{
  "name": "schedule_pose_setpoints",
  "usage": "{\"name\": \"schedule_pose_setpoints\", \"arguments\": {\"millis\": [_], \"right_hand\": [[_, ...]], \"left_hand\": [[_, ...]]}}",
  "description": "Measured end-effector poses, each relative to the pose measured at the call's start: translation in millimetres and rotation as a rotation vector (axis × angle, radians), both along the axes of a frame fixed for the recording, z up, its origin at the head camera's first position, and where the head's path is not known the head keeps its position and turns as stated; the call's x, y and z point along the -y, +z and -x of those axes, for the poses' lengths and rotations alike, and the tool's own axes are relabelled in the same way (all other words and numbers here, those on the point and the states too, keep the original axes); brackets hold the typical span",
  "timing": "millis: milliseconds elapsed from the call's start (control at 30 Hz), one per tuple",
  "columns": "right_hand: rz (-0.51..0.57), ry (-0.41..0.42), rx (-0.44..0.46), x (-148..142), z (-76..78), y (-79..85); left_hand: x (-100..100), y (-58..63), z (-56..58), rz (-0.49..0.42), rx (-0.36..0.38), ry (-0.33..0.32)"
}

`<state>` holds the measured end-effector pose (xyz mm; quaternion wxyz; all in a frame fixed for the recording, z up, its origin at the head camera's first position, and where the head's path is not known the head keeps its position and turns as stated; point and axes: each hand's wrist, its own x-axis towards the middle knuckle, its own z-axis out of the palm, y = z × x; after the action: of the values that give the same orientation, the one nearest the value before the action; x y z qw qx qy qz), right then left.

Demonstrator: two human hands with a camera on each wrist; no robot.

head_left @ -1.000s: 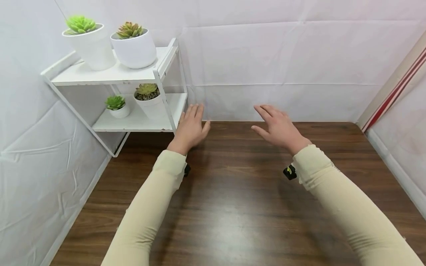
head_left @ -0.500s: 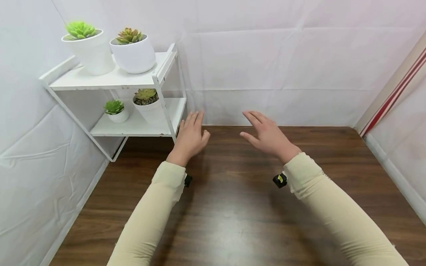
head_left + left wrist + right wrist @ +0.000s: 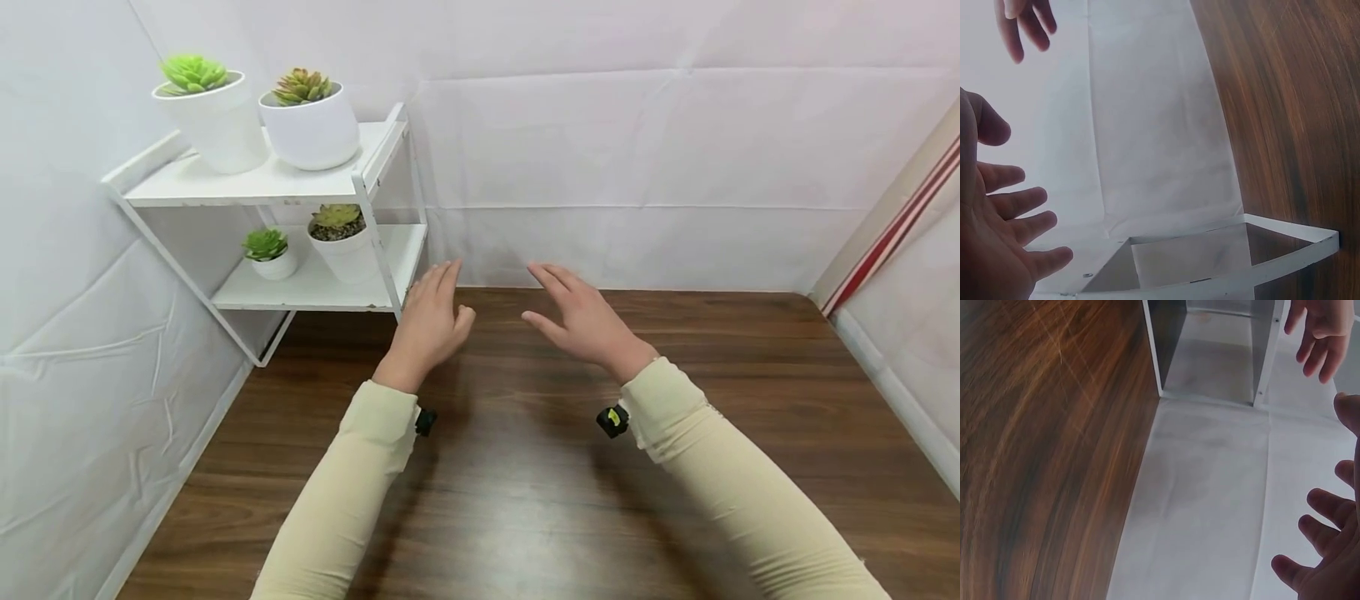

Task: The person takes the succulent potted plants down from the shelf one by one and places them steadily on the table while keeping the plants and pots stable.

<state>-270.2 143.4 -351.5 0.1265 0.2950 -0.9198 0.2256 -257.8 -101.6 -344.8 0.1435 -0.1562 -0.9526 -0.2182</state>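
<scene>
In the head view, the left hand (image 3: 427,325) had nearly straight fingers, held nothing and was just beside the white shelf (image 3: 176,183); any touch could not be told. Two potted plants (image 3: 311,133) stood on the shelf's upper board, two more on the lower. The right hand (image 3: 588,325), likewise extended and holding nothing, was over the brown table (image 3: 517,483), thumb apart

In the left wrist view, the left fingers were spread near the shelf's frame

In the right wrist view, the right fingers were spread too, the palm bare
</scene>
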Motion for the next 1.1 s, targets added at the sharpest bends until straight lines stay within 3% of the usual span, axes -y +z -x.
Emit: {"name": "schedule_pose_setpoints", "arguments": {"millis": [200,600,867,1100], "right_hand": [[0.017,0.016,-0.002,9.3,-0.7,-1.3],[0.054,0.051,-0.033,31.9,-0.3,-2.6],[0.075,0.080,-0.041,43.9,-1.2,-4.6],[0.091,0.085,-0.038,50.9,-1.6,-6.5]], "left_hand": [[4.4,0.6,-6.6,-0.038,-0.057,-0.020],[13.0,-3.1,-12.1,-0.151,-0.250,-0.062],[16.2,-5.1,-16.5,-0.237,-0.420,-0.067],[18.5,-8.8,-17.1,-0.267,-0.480,-0.056]]}}
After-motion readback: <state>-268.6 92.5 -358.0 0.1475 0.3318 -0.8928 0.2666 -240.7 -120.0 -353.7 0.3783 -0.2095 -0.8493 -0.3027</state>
